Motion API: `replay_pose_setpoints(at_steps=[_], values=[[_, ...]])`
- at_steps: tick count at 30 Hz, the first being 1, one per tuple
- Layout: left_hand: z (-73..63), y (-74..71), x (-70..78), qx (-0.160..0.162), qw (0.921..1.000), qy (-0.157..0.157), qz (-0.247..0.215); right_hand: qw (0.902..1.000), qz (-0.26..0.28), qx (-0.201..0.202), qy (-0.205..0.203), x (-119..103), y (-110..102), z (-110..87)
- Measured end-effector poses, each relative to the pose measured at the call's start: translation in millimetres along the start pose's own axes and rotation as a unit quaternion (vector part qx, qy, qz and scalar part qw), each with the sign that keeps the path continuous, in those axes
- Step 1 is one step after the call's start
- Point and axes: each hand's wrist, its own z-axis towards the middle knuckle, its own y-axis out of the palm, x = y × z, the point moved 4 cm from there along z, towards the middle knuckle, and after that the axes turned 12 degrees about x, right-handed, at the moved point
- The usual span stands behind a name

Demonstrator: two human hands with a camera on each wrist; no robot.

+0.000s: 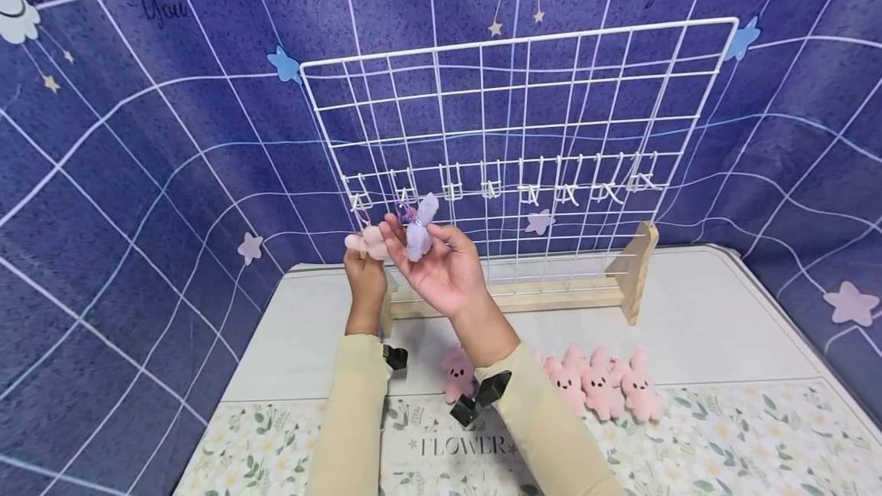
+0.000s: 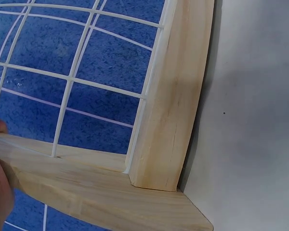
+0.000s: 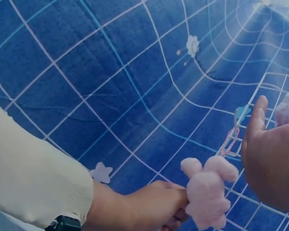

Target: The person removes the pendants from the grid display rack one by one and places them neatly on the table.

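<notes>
My right hand (image 1: 444,274), palm turned up, holds a small lavender plush keychain (image 1: 416,241) between thumb and fingers. A purple cord runs from this plush to the second hook from the left. In the right wrist view the lavender plush (image 3: 287,109) shows only in part at the edge. My left hand (image 1: 365,282) grips the left wooden upright (image 2: 86,190) of the wire grid rack (image 1: 482,117). A pink plush keychain (image 3: 208,195) hangs by its cord from the leftmost hook, right beside the left hand, partly covering it in the head view.
Several more white hooks (image 1: 529,194) line the grid toward the right. Pink plush toys (image 1: 602,385) lie in a row on the floral mat (image 1: 723,435), and another pink plush (image 1: 457,373) lies between my forearms. A blue patterned cloth (image 1: 172,174) hangs behind and at the sides.
</notes>
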Motion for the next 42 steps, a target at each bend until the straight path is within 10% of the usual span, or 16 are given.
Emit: replay_pose_setpoints(at_steps=[18,27,42], values=[[-0.9,-1.0,0.0,-0.006,0.9999,-0.005,0.008,0.9972,0.006,-0.074,0.005,-2.6,19.0,-18.8],[-2.1,0.1,2.4,-0.007,0.9998,0.009,0.016,0.9962,-0.061,-0.005,-0.062,-4.7,17.4,-33.9],[0.0,-0.3,-4.3,-0.002,0.9999,0.013,-0.008,0.9452,-0.297,0.039,-0.130,1.4,15.8,-46.3]])
